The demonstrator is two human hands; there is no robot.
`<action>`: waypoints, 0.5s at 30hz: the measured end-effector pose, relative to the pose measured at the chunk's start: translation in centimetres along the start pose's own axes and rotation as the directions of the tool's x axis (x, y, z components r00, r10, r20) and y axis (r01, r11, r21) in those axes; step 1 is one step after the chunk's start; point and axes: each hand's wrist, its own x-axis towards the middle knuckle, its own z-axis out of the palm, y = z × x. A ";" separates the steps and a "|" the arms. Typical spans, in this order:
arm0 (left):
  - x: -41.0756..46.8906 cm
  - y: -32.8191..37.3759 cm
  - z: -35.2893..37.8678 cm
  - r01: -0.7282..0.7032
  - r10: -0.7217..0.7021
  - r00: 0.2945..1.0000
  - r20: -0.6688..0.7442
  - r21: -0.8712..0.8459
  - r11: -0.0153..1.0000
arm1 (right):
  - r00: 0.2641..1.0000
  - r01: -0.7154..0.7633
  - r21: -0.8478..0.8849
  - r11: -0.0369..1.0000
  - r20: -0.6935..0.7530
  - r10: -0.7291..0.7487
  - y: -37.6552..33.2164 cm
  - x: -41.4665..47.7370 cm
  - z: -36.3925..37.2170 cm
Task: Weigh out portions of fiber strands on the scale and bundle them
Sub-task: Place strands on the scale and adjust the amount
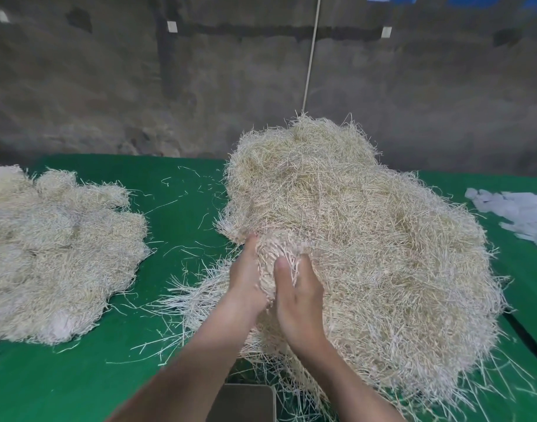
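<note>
A big loose heap of pale straw-coloured fiber strands [367, 239] covers the middle and right of the green table [182, 208]. At its near left edge both hands close around one clump of strands [276, 260]. My left hand [246, 284] grips the clump from the left, thumb up against it. My right hand [297, 300] grips it from the right, thumb on top and fingers buried in the fibers. The grey scale platform [246, 403] sits at the bottom edge, under my forearms, partly hidden.
A second, flatter pile of fiber portions [57, 254] lies at the left. Loose strands are scattered between the piles. White plastic bags or strips [516, 211] lie at the right edge. A grey concrete wall stands behind the table, with a thin cord [311, 53] hanging down.
</note>
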 end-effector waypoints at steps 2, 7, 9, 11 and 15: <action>0.0 -0.4 0.1 -0.020 0.028 0.998 -0.059 0.129 0.991 | 0.998 0.003 -0.085 0.996 -0.067 -0.009 0.3 1.9 -1.2; 0.0 -0.2 -0.2 -0.119 0.153 0.972 -0.178 0.189 0.975 | 0.991 0.107 -0.242 0.964 -0.056 -0.123 0.7 0.5 0.4; -0.4 -0.5 -0.1 -0.085 0.140 0.967 -0.215 0.244 0.966 | 0.997 0.062 -0.230 0.971 -0.036 -0.072 0.3 0.6 0.6; -1.1 -1.4 0.5 -0.063 0.118 0.977 -0.176 0.290 0.955 | 0.998 -0.014 -0.165 0.986 -0.067 0.003 -0.2 3.0 -0.7; -0.9 0.0 0.5 -0.082 0.114 0.986 -0.120 0.243 0.966 | 0.997 0.033 -0.113 0.993 -0.068 -0.041 0.0 0.6 0.2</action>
